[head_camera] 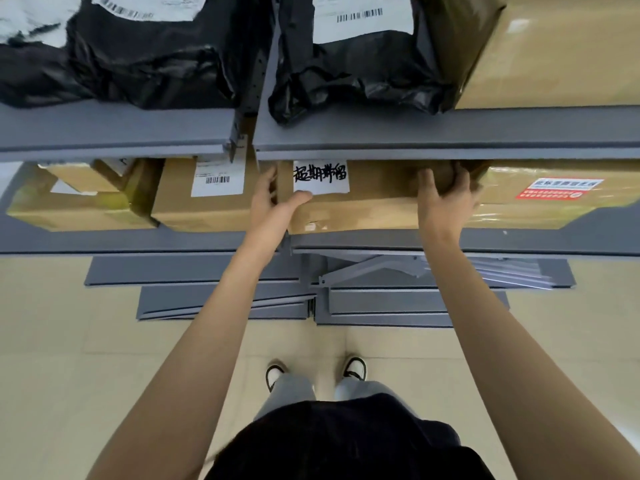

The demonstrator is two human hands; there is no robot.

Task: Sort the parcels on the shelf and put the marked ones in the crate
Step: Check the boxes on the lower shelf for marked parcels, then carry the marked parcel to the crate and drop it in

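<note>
Hands clamp opposite ends of the marked carton (363,199) at frame centre on the lower shelf (519,242), left hand (273,206) and right hand (445,199) closed round it, evidently for withdrawal.

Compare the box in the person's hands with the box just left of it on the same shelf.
The held box bears a white label with black handwritten characters; the left box bears a printed barcode label. The left hand and right hand grip the held box; nothing touches the left box. The held box looks wider. Both are brown cardboard, on the lower shelf.
</note>
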